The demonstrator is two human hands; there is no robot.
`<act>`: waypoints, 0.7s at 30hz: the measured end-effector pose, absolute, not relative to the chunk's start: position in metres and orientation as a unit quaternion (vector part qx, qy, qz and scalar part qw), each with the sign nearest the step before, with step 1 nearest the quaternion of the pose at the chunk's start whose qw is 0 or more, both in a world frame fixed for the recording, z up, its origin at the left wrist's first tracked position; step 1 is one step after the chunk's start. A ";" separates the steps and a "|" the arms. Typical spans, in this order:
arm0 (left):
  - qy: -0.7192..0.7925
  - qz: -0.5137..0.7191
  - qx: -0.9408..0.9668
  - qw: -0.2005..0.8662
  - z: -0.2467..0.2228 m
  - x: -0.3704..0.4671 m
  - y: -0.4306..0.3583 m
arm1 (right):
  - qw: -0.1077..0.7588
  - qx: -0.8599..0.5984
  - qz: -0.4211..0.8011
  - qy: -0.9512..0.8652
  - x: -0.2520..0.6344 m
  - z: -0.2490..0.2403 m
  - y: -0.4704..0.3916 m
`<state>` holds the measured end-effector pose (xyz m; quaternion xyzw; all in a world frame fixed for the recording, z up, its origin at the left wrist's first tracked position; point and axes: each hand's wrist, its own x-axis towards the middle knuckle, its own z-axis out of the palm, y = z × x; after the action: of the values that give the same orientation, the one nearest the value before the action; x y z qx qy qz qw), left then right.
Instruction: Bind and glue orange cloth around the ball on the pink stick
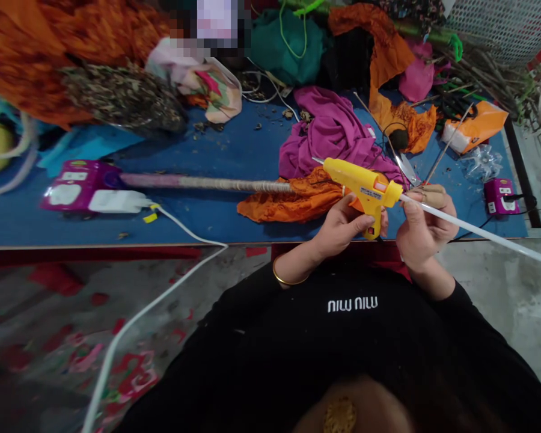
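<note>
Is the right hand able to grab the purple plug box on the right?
Probably not yet: the right hand is holding the white glue stick. Otherwise, the purple plug box looks close enough.

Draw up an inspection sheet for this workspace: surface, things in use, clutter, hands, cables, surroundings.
Surface: blue tabletop, strewn with small brown bits.
Things in use: yellow glue gun, held above the table's front edge; white glue stick stretching away from its rear.
Clutter: purple cloth, orange cloth, wrapped rod, heap of dried plant matter.
Hands: left hand grips the gun's handle; right hand pinches the stick.
Cables: white cable from the left purple socket block hangs over the front edge.
Surroundings: red scraps on the floor; metal mesh beyond the table.
</note>
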<state>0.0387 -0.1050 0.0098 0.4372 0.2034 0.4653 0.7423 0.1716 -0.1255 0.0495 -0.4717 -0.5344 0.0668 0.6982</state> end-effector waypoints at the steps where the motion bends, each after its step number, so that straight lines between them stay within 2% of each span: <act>1: 0.198 0.468 0.439 0.742 0.010 0.039 -0.105 | 0.703 -0.469 0.072 -0.530 0.171 0.048 -0.125; 5: 0.203 0.476 0.432 0.738 0.012 0.040 -0.105 | 0.696 -0.443 0.166 -0.540 0.173 0.045 -0.126; 10: 0.245 0.463 0.437 0.731 0.014 0.041 -0.106 | 0.509 -0.444 0.421 -0.606 0.180 0.056 -0.133; 14: 0.249 0.441 0.505 0.699 0.018 0.036 -0.110 | 0.509 -0.473 0.438 -0.570 0.180 0.057 -0.134; 16: 0.282 0.446 0.610 0.591 0.018 0.026 -0.113 | 0.530 -0.487 0.419 -0.553 0.181 0.055 -0.132; 19: 0.359 0.508 0.734 0.271 0.010 0.002 -0.114 | 0.526 -0.500 0.414 -0.549 0.185 0.057 -0.129; 21: 0.404 0.532 0.740 0.076 0.000 -0.017 -0.112 | 0.482 -0.507 0.414 -0.583 0.188 0.062 -0.129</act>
<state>-0.0170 -0.1122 -0.0003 0.7405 0.4037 0.5320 0.0756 0.1878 -0.1288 0.0624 -0.5069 -0.5827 0.4144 0.4816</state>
